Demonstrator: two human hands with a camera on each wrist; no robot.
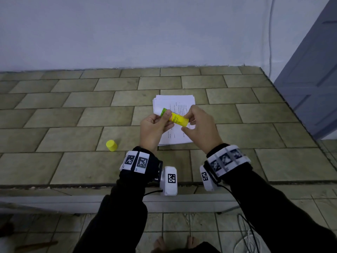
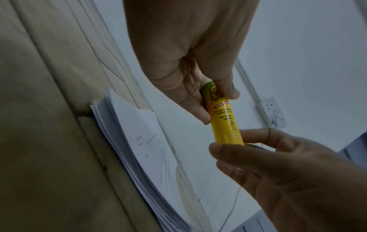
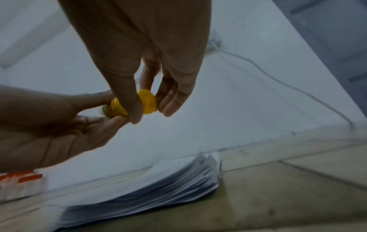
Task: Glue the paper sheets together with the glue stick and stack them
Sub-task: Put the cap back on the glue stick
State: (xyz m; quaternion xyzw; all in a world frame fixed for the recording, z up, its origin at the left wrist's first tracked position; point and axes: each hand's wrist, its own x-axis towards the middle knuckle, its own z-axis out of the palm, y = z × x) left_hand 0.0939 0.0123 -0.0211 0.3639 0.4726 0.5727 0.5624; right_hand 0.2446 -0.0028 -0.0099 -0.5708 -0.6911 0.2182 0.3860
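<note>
The glue stick (image 1: 174, 117), uncapped, was held level over the paper stack (image 1: 174, 101), its tip end pinched by the left hand (image 1: 154, 127), its base pinched by the right hand (image 1: 198, 127).

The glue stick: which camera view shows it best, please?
The left wrist view: the glue stick shows lengthwise with its label, between left hand and right hand. The head view shows it small; the right wrist view shows mainly its round end.
</note>
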